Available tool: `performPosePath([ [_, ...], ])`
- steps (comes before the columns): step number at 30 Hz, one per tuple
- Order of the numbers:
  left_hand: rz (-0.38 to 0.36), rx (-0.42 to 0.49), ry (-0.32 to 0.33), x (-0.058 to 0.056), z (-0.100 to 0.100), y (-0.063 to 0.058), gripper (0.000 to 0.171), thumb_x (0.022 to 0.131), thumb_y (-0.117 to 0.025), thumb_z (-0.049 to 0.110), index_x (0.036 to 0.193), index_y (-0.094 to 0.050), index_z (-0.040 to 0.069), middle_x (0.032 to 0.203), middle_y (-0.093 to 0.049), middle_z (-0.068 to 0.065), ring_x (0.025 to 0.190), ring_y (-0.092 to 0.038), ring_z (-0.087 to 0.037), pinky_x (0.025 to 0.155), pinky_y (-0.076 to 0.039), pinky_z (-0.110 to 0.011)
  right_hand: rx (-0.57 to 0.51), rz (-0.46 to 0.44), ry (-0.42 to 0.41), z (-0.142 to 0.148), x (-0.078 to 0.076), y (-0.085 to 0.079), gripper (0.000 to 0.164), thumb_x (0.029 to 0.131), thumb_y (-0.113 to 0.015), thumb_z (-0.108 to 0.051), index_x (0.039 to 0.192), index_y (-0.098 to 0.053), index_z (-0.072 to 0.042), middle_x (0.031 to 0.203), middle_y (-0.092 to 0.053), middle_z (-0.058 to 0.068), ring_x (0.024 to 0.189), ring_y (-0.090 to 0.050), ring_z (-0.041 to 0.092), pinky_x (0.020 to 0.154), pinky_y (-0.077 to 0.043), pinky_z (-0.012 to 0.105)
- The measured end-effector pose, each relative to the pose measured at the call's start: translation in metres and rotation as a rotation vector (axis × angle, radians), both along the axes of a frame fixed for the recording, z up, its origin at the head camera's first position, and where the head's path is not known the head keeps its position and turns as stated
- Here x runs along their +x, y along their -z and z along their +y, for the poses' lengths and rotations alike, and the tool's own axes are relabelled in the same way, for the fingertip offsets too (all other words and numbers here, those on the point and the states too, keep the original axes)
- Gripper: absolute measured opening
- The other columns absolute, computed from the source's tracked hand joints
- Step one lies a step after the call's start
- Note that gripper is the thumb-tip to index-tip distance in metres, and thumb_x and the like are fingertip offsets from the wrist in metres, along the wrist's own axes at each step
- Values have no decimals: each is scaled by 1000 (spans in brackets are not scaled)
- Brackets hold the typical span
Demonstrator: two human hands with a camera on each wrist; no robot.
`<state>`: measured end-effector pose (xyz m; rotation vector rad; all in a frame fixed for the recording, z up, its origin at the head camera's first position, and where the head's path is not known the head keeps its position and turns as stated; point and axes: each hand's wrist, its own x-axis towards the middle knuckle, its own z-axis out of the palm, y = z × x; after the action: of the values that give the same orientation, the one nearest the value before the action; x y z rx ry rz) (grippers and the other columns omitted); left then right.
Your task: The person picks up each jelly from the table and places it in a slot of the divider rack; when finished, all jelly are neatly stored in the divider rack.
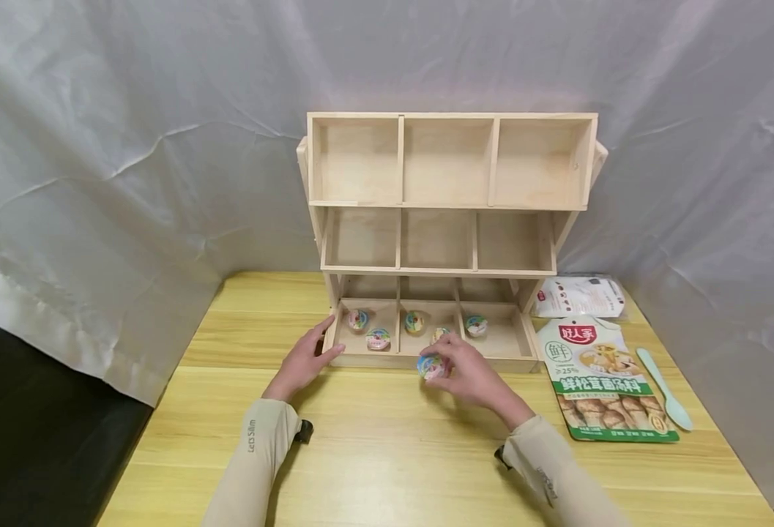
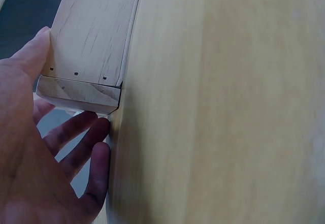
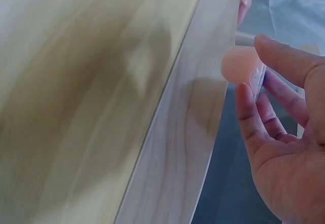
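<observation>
My right hand [image 1: 469, 369] pinches a jelly cup [image 1: 434, 367] between thumb and fingers, just in front of the bottom tray's front board. In the right wrist view, the held cup shows a pink body and a film lid. My left hand [image 1: 304, 362] holds the left front corner of the three-tier wooden rack [image 1: 360, 360], its thumb at the front and its fingers round the side. Two jelly cups [image 1: 378, 339] sit in the bottom left compartment. The bottom middle one has a cup [image 1: 415, 323] and another partly hidden by my right hand. One cup [image 1: 475, 326] lies at bottom right.
On the table [image 1: 373, 454], right of the rack, lie a green-and-white food pouch [image 1: 607, 380], a pale green spoon [image 1: 666, 391] and a white packet [image 1: 581, 296]. The rack's upper tiers [image 1: 449, 165] hold nothing. Grey sheeting [image 1: 195, 132] hangs behind and at both sides.
</observation>
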<state>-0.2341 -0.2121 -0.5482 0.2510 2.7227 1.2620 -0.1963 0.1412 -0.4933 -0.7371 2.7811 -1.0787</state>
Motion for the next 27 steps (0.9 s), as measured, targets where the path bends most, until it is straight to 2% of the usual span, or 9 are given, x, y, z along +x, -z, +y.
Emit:
performPosePath([
  [6,0,5,4,0,1,0,80,100,-57,63,166,-22,34,169,-31,-14,151,-37,-41,120,-30,-66,5,5,51,21,-4,-6,53,79,-90,-13,129,-71,-11,109,-58,5,84,-58,10,76,-58,29],
  [11,1,0,1,1,0,0,80,100,-56,63,166,-21,35,169,-30,-14,152,-35,-42,120,-29,-66,-16,73,88,40,-10,-7,54,76,-91,-6,126,-72,-7,106,-57,7,84,-58,13,75,-60,34],
  [17,2,-2,4,0,1,0,80,100,-56,63,166,-21,35,169,-30,-15,151,-35,-42,120,-30,-66,-23,129,114,65,-16,-6,50,78,-88,-1,125,-72,-3,109,-57,13,85,-60,17,74,-58,27],
  [22,-3,2,-5,-1,1,1,79,100,-57,62,166,-22,36,169,-30,-13,152,-35,-41,121,-29,-65,3,137,160,83,-18,-10,50,82,-87,-7,129,-70,-3,110,-56,15,85,-61,20,74,-56,26],
  [27,-5,-3,-8,-2,0,1,79,100,-58,61,166,-23,36,169,-30,-13,153,-34,-41,121,-29,-65,42,120,211,100,-21,-6,52,83,-87,-14,131,-69,-4,111,-57,15,85,-61,21,73,-54,25],
])
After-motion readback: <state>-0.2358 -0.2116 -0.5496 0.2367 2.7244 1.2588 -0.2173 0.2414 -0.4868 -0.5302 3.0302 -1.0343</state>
